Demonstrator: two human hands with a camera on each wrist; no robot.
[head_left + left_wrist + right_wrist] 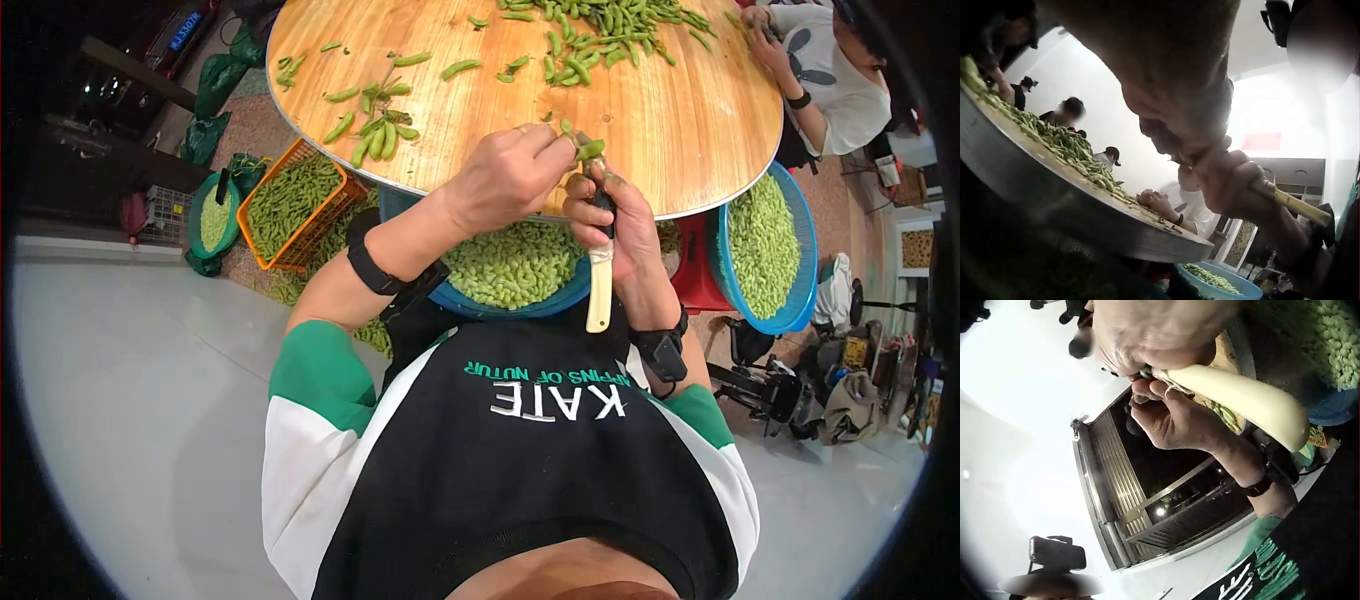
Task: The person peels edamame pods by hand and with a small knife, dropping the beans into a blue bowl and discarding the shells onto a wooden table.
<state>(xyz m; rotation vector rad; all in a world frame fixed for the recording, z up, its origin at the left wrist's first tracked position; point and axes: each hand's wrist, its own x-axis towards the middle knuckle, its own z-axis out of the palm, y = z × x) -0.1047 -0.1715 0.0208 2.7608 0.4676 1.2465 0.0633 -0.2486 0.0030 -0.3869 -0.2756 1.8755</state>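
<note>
Green pods (615, 30) cover the far side of the round wooden table (690, 130); only the left wrist view shows a capped person (1109, 159) beyond. At its near edge, the left hand (512, 172) pinches a plump green pod (591, 150); the right hand's (622, 222) curled fingers grip a cream-handled tool (600, 292).

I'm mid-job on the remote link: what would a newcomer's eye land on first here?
Probably the cream-handled tool gripped in the right hand, with the left hand pinching a green pod at its upper end. Next, the heap of pods on the far side of the round wooden table, then the blue basket of pale beans beyond its right edge.
</note>
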